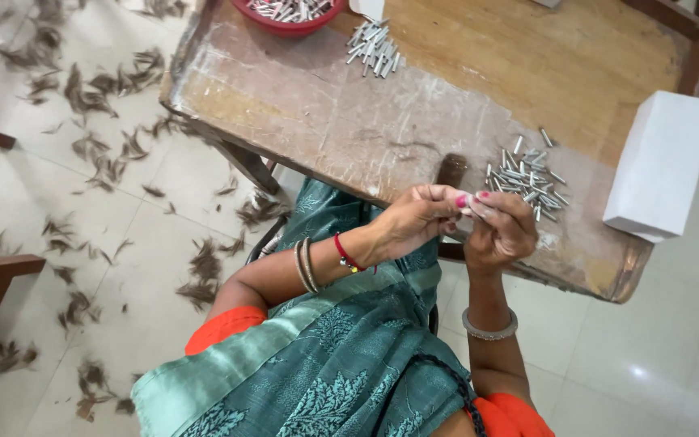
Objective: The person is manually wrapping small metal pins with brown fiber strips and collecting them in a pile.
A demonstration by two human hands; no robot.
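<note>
Left hand [414, 222]: forearm angled in from the lower left, wrist slightly bent, fingers curled and pinched together at the tips, meeting the other hand. Right hand [502, 228]: forearm rising nearly straight up from below, wrist flexed, fingers folded inward in a closed grip, fingertips touching those of the left. Both hands held together at mid-body, elbows bent.
</note>
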